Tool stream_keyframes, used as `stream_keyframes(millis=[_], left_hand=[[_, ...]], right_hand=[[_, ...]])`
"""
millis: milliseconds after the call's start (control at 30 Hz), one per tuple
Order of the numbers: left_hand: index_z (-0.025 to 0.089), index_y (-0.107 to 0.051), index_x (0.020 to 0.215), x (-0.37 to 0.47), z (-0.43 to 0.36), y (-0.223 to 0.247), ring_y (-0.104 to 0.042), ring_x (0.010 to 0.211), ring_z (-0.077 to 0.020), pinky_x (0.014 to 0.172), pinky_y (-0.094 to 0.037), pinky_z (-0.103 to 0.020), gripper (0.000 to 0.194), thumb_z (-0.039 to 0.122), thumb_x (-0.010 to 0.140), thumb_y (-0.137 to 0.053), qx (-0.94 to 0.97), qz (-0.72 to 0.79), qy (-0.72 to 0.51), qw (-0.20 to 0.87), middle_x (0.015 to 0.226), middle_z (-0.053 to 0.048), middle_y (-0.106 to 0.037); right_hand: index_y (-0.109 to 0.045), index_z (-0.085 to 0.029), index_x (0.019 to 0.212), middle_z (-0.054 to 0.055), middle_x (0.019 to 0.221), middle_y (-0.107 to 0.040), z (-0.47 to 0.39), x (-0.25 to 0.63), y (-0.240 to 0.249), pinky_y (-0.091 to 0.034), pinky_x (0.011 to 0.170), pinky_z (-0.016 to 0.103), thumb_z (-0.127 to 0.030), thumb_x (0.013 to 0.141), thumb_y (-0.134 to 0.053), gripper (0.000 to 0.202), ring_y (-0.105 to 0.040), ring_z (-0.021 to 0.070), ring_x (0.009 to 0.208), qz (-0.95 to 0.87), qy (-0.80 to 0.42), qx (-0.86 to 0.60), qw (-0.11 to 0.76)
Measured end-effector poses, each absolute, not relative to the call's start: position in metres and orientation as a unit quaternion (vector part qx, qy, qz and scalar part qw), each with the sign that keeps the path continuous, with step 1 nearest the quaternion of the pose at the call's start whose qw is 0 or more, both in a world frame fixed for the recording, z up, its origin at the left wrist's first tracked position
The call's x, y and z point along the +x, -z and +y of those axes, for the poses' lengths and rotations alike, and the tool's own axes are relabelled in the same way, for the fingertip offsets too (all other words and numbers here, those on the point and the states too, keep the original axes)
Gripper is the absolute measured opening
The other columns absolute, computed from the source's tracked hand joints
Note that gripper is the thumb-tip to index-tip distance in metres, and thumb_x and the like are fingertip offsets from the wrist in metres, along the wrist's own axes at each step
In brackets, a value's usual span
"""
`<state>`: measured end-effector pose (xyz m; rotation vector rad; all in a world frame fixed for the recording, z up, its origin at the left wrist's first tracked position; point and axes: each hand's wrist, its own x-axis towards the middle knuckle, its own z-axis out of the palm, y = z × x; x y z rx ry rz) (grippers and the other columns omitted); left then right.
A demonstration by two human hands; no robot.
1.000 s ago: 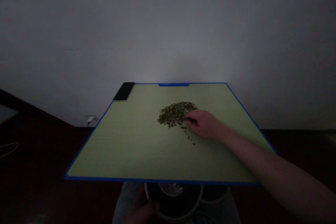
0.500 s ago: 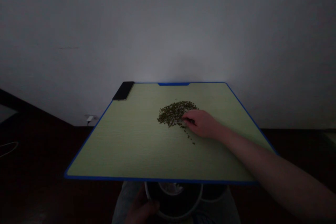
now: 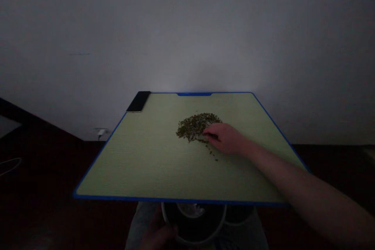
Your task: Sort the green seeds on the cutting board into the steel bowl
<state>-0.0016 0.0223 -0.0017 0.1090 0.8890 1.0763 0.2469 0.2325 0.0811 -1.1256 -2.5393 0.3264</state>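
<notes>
A loose pile of small greenish-brown pieces (image 3: 193, 125) lies mid-table, with a few stray bits trailing toward the front. My right hand (image 3: 224, 136) rests at the pile's right edge, thumb and fingertips pinched together; whatever they hold is too small to make out. Below the table's front edge, my left hand (image 3: 161, 234) grips the left rim of a dark round container with a pale rim (image 3: 202, 241). Something whitish shows inside that container, too dim to identify.
The pale green table (image 3: 131, 164) has a blue edge. A black phone (image 3: 138, 102) lies at its back left corner. Behind stands a grey wall with a plugged-in charger (image 3: 101, 132). Another dark container (image 3: 238, 216) sits at the lower right, beside my legs.
</notes>
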Motion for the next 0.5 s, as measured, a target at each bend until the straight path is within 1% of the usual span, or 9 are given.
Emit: stream_keyframes(millis=[133,267,400,500], left_hand=[[0.028,-0.060,0.130,-0.0039,0.0213,0.0042,-0.067,0.109,-0.0408,0.096,-0.049,-0.053,0.076,0.011,0.058,-0.077,0.045,0.417,-0.476,0.773,0.111,-0.012,-0.078],[0.027,-0.060,0.130,-0.0063,0.0209,0.0042,-0.067,0.110,-0.0401,0.095,-0.049,-0.053,0.073,0.009,0.060,-0.074,0.053,0.413,-0.474,0.776,0.107,-0.012,-0.079],[0.025,-0.066,0.122,-0.0046,0.0215,0.0016,-0.068,0.106,-0.0409,0.093,-0.049,-0.054,0.067,0.009,0.058,-0.076,0.052,0.426,-0.477,0.767,0.102,-0.011,-0.080],[0.025,-0.069,0.117,-0.0032,0.0220,-0.0003,-0.067,0.108,-0.0425,0.092,-0.050,-0.056,0.063,0.011,0.056,-0.078,0.047,0.437,-0.473,0.764,0.104,-0.011,-0.079]], right_hand=[[-0.068,-0.017,0.098,0.007,0.090,-0.070,0.2330,0.2460,-0.0791,-0.041,0.074,0.029,-0.020,0.089,-0.051,0.019,-0.060,0.0173,0.081,-0.897,-0.113,-0.391,0.171],[-0.068,-0.017,0.096,0.007,0.089,-0.070,0.2331,0.2441,-0.0786,-0.041,0.073,0.029,-0.021,0.091,-0.050,0.019,-0.060,0.0176,0.081,-0.892,-0.107,-0.403,0.173],[-0.069,-0.016,0.100,0.008,0.092,-0.070,0.2337,0.2420,-0.0792,-0.042,0.075,0.029,-0.021,0.091,-0.049,0.022,-0.060,0.0183,0.083,-0.888,-0.106,-0.411,0.176],[-0.069,-0.017,0.100,0.007,0.092,-0.070,0.2345,0.2405,-0.0795,-0.042,0.075,0.029,-0.021,0.091,-0.049,0.022,-0.060,0.0179,0.083,-0.889,-0.107,-0.405,0.182]])
